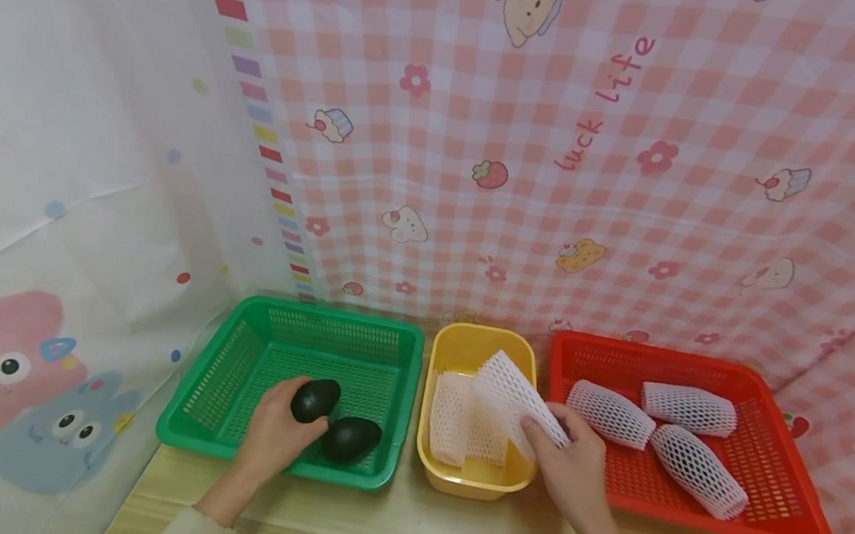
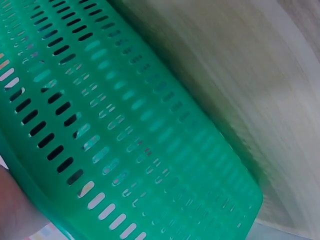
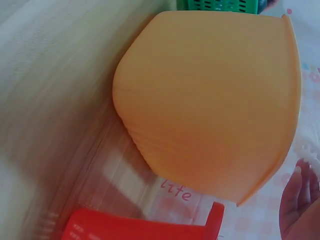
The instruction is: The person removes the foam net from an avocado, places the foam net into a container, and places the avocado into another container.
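Note:
In the head view, my left hand (image 1: 281,425) grips a dark avocado (image 1: 316,401) over the green basket (image 1: 233,449). A second avocado (image 1: 351,440) lies in that basket, just right of my fingers. My right hand (image 1: 570,464) pinches a white foam net sleeve (image 1: 511,395) by its lower end, above the yellow bin (image 1: 476,489). More flat foam net sleeves (image 1: 450,432) lie inside the bin. The right wrist view shows the bin's outer wall (image 3: 210,95), with my right fingers (image 3: 295,200) at the edge. Only a blurred bit of my left hand (image 2: 17,210) appears in the left wrist view.
To the right stands a red basket (image 1: 706,525) holding several net-sleeved items (image 1: 691,408), their contents mostly covered. All three containers sit on a light wooden table (image 1: 411,527). A pink checked cloth (image 1: 518,223) hangs behind them, and a white printed sheet (image 1: 92,222) hangs at left.

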